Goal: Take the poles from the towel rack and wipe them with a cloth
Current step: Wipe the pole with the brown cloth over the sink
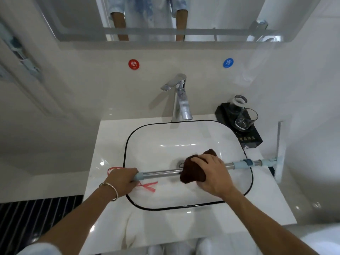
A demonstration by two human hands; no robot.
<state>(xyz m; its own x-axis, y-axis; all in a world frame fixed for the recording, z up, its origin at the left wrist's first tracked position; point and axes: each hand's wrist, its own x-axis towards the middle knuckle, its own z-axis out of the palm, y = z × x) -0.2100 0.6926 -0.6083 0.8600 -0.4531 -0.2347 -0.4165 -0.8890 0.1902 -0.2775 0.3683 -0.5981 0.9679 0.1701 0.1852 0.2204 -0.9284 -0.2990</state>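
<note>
The pole (161,173) is spanning the sink (127,144), 9 to 3 o'clock. The left hand (123,179) is clamping its fingers on the plastic end, and the right hand (211,173) is squeezing the cloth (191,172) round the stiff, probably slick steel.

Middle of pole (161,173) under cloth (191,171)

pole (161,173): metal, pale-blue ends, lay level across the sink (165,144), running left to right
left hand (122,179): gripped the pole's left end, over the sink's left rim; bracelet (110,188) on wrist
right hand (211,173): curled over the brown cloth (191,172), which was wrapped round the pole mid-span
string (149,185): red, on the counter by left hand
faucet (181,100): chrome, behind sink
glasses (245,118): two, on black tray (253,138), back right
stickers: red (133,64) left, blue (228,62) right, on wall above faucet
mirror (82,19): reflected both forearms
</note>
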